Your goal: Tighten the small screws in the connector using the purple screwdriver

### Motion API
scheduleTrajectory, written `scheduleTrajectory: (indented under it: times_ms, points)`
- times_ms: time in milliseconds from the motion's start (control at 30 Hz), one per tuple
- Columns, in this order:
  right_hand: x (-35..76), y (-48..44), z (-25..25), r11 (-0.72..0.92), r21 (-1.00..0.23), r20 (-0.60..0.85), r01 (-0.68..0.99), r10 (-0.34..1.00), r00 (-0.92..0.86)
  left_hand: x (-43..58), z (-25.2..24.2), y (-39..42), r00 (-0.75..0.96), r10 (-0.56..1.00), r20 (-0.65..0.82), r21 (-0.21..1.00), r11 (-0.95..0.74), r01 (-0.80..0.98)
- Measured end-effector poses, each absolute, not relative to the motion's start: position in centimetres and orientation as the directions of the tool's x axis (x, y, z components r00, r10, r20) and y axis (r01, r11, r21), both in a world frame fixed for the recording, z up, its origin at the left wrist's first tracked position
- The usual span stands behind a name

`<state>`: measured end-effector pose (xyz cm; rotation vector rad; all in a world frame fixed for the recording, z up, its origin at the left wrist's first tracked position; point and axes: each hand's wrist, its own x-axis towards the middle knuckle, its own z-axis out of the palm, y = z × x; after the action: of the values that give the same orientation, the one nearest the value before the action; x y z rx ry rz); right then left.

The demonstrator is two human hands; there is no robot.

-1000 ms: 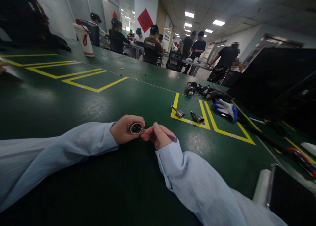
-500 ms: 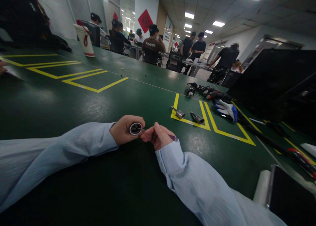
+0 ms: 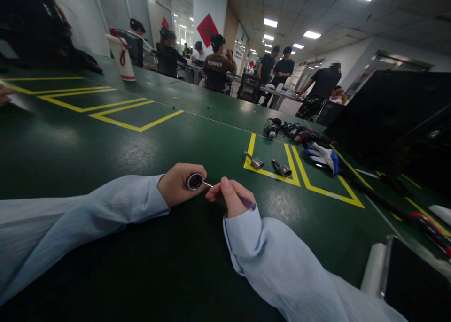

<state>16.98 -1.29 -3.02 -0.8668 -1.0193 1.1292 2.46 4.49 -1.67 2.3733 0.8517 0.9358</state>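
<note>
My left hand (image 3: 176,186) is wrapped round a metal cup-shaped hole saw (image 3: 195,181), its round open mouth turned toward me. Pinched in my right hand (image 3: 230,195) is a small screwdriver (image 3: 249,203) with a dark purple handle end showing behind the palm. Its thin metal shaft reaches left to the side of the hole saw's rim; whether the tip touches it I cannot tell. Two more hole saws with shanks, a left one (image 3: 256,162) and a right one (image 3: 282,168), lie inside a yellow-taped outline to the right of my hands.
Yellow tape (image 3: 141,127) marks outlines on the green table (image 3: 211,139). Dark metal tools (image 3: 273,130), a white-and-blue glove (image 3: 323,157) and a large black panel (image 3: 398,125) lie farther right. A paper cup (image 3: 121,59) stands back left. Several people are beyond the table.
My right hand has drawn slightly right with the screwdriver. Its shaft, which reached into the hole saw's mouth, now shows beside the rim. My left hand has hardly moved.
</note>
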Motion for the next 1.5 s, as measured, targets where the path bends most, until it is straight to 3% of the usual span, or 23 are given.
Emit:
scheduleTrajectory:
  times_ms: [200, 300, 733, 900, 1033, 1267, 1500]
  points:
    - [16.37, -2.01, -3.01, 0.418, -0.905, 0.425, 0.076, 0.892, 0.155, 2.42, -1.92, 4.46, 0.594, 0.658, 0.463, 0.507, -0.746, 0.432]
    - [16.36, -2.06, -3.08, 0.455, -0.878, 0.473, 0.147, 0.872, 0.129, 2.42, -1.99, 4.43, 0.604, 0.638, 0.477, 0.431, -0.769, 0.472]
    - [17.22, -1.15, -3.07, 0.216, -0.947, 0.219, -0.24, 0.976, 0.013, 2.15, -1.68, 4.65, 0.637, 0.629, 0.446, 0.59, -0.742, 0.32]
    - [16.91, -1.21, -3.03, 0.179, -0.92, 0.205, -0.348, 0.978, -0.039, 2.12, -1.7, 4.57, 0.664, 0.609, 0.434, 0.617, -0.738, 0.273]
    - [16.82, -1.58, -2.97, 0.265, -0.925, 0.268, -0.273, 0.963, 0.025, 2.13, -1.72, 4.41, 0.646, 0.621, 0.444, 0.613, -0.736, 0.287]
    - [16.76, -1.7, -3.37, 0.432, -0.901, 0.435, 0.051, 0.893, 0.113, 2.29, -1.83, 4.26, 0.624, 0.639, 0.449, 0.549, -0.749, 0.372]
    - [16.86, -1.6, -3.45, 0.553, -0.829, 0.558, 0.083, 0.829, 0.045, 2.14, -1.58, 4.16, 0.614, 0.647, 0.453, 0.547, -0.745, 0.382]
